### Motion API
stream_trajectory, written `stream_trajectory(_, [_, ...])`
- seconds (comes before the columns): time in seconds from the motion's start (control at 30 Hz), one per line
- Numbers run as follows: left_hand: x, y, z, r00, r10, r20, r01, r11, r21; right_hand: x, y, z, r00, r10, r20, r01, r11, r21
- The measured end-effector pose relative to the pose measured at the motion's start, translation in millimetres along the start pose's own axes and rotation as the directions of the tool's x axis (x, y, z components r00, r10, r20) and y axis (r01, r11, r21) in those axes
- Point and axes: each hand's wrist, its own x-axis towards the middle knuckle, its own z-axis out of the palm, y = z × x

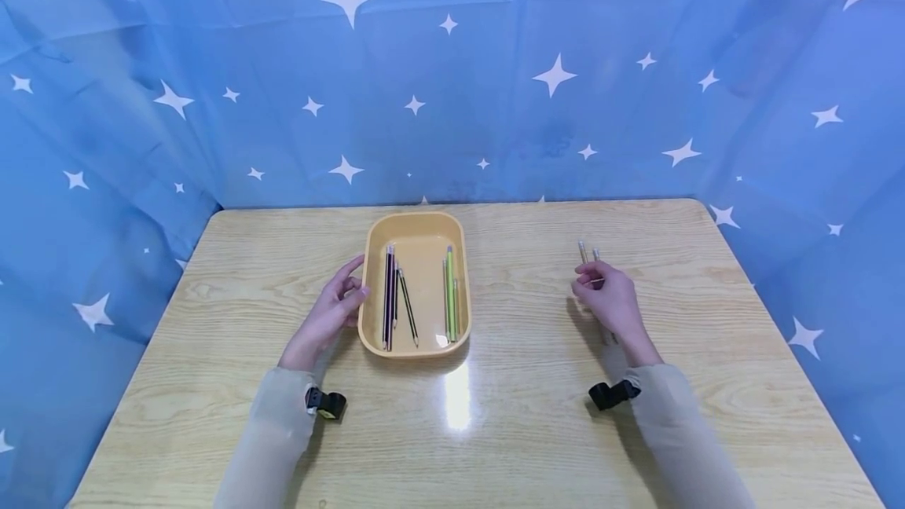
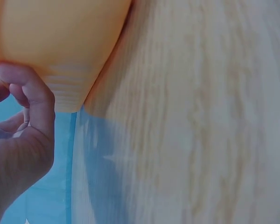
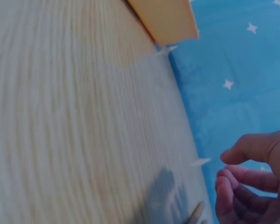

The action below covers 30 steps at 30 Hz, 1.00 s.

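Note:
My left hand (image 1: 334, 306) holds the left side of a shallow yellow-orange tray (image 1: 413, 353), thumb at its rim. In the left wrist view the left hand (image 2: 30, 121) is bent against the tray's outer wall (image 2: 60, 37). Dark pencils (image 1: 388, 297) lie along the tray's left side, and green pencils (image 1: 451, 297) along its right. Over on the right, my right hand (image 1: 611, 297) hovers above two pencils (image 1: 583, 251) on the table, partly hiding them. Its fingers are loosely bent with nothing between them in the right wrist view, where a pencil end (image 3: 196, 213) shows below.
The light wood-grain table (image 1: 523, 383) reaches back to a blue curtain (image 1: 452, 85) with white stars, which also hangs at both sides. Black wrist cameras (image 1: 613, 394) sit on both sleeves. A bright reflection lies in front of the tray.

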Motion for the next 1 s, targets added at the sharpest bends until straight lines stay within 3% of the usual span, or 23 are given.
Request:
stream_trajectory(0.5, [-3.2,0.1,1.9,1.000,-0.007,-0.001,0.007,1.000,0.001,9.9,-29,14,0.999,0.014,0.036,-0.017,0.996,0.086])
stream_trajectory(0.7, [-3.4,1.2,1.8,1.000,0.003,0.001,-0.003,1.000,0.003,10.7,-42,18,0.999,-0.041,0.024,0.038,0.993,0.113])
stream_trajectory(1.0, [-2.2,0.7,2.7,1.000,0.022,0.002,-0.022,1.000,0.017,11.0,-63,35,0.992,-0.095,0.077,0.081,0.983,0.163])
